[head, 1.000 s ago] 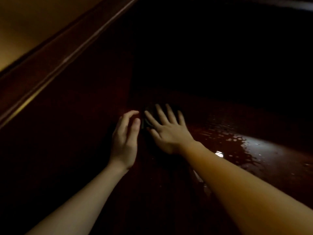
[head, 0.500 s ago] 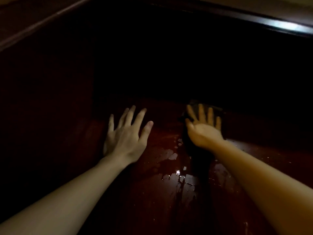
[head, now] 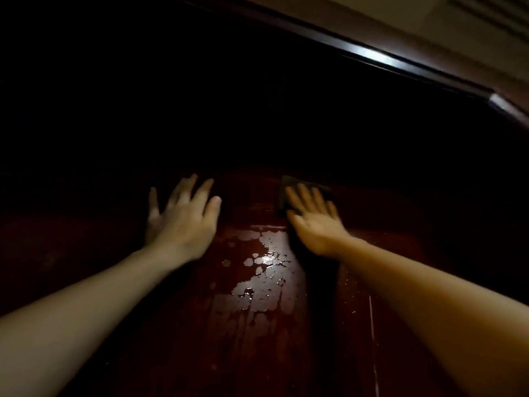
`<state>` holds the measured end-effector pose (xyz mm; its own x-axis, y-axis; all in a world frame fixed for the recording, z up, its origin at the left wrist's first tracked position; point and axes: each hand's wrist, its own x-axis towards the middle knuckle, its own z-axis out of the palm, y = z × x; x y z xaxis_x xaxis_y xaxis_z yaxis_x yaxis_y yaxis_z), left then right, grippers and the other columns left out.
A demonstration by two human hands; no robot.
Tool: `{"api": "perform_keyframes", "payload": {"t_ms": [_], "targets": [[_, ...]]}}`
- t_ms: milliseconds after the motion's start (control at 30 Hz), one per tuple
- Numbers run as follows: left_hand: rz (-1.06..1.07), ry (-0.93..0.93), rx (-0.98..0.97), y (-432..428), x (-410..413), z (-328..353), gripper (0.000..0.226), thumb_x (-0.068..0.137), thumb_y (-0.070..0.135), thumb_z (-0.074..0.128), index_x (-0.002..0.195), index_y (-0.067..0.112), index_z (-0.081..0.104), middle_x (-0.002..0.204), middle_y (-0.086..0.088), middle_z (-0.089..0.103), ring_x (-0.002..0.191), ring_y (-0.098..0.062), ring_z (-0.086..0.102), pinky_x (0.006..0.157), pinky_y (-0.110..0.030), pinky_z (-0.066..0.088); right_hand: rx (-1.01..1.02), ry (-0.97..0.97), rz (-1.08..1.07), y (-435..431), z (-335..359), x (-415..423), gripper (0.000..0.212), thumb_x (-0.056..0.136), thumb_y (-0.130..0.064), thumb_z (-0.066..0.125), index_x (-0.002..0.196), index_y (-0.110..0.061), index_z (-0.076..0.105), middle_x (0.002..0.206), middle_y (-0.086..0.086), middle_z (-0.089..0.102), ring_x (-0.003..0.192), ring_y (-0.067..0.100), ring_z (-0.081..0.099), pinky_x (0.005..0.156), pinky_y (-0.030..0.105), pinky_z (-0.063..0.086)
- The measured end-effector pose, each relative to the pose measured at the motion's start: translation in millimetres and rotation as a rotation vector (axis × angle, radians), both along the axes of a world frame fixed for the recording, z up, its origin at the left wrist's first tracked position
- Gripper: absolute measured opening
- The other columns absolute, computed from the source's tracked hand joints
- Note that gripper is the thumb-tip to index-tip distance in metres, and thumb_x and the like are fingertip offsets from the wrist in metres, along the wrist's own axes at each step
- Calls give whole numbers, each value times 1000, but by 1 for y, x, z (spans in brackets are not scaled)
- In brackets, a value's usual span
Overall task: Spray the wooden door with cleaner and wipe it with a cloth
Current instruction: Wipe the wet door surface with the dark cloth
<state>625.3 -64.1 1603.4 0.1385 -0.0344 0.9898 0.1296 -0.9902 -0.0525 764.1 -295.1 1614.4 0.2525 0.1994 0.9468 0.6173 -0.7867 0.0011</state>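
Head view of the wiping stage. The wooden door (head: 120, 253) fills most of the frame, dark reddish-brown, with a lit frame edge (head: 375, 57) running across the upper right. The right hand (head: 315, 222), right of centre, lies with fingers straight and spread, pressing a dark cloth (head: 289, 186) flat against the panel; the cloth shows only beyond the fingertips and along the hand's left edge, the remainder being hidden beneath the palm, so the hand pins it rather than curling round it. The flat palm presumably spreads pressure over the whole cloth. The left hand (head: 183, 222), left of centre, is likewise open, fingers splayed toward the door and holding nothing, probably as a brace; actual contact cannot be confirmed owing to blur. Glistening cleaner droplets (head: 263, 270) lie between the forearms, just below and left of the cloth, as yet unwiped. No spray bottle is visible.
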Motion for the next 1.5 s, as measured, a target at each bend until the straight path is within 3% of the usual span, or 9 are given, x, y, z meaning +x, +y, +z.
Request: {"api": "perform_keyframes", "payload": {"t_ms": [233,433,567,767,900,1133,1300,1400,1500], "targets": [[203,4,98,-9,18,-7,70,100,65,2,164,37,12,175,1,2,161,-17,-10,127,-61,-10,315,169,-75,-47,-3,38,61,108,-51,17,162,-39,-8,171,-2,-19,157,26,-19,126,54,-9],[-14,-36,-31,-32,13,2,69,92,52,11,151,29,39,167,-3,27,158,-21,12,126,-61,-9,-288,-271,46,35,-1,-18,62,109,-37,28,161,-42,-5,171,-8,-17,156,20,-22,123,47,-14],[-64,-81,-5,-81,37,10,71,88,47,14,154,26,34,162,-5,34,156,-23,20,128,-59,-5,-353,-318,68,-2,4,5,62,109,-32,29,161,-41,-3,171,-9,-14,156,16,-20,124,43,-14],[56,17,108,-159,110,7,62,103,49,23,163,34,21,174,-2,10,161,-17,-1,127,-59,-10,-63,-123,8,-119,10,81,56,110,-43,21,161,-45,-2,171,-11,-14,157,15,-16,125,41,-9],[181,-35,181,-169,134,7,64,102,54,20,163,34,18,174,-3,11,162,-21,0,129,-58,-3,135,-7,-15,-196,8,138,55,111,-44,20,162,-43,-1,171,-8,-13,157,16,-16,126,43,-9],[-67,-41,180,-169,123,5,62,99,50,19,158,35,29,171,0,21,160,-15,11,130,-49,-2,498,179,46,-193,22,145,56,110,-47,22,163,-38,8,173,-3,-4,159,25,-6,127,46,-5],[-771,-148,-114,-166,90,15,57,95,39,32,147,28,51,157,-7,37,144,-22,38,120,-33,27,17,-205,18,-89,5,81,59,108,-46,24,162,-41,-1,172,-5,-12,158,25,-14,126,53,-8],[-642,-225,-137,-147,80,12,40,109,31,34,141,23,57,150,-10,46,139,-25,44,112,-32,32,-187,-295,57,-48,-15,52,62,106,-46,23,163,-40,-2,172,-1,-13,157,29,-18,124,58,-10],[-365,-274,-105,-116,73,10,52,104,49,28,138,22,58,146,-11,51,138,-31,45,112,-40,34,-376,-411,80,-42,-35,46,66,100,-47,20,162,-43,-4,172,0,-12,157,28,-19,123,56,-14]]}}
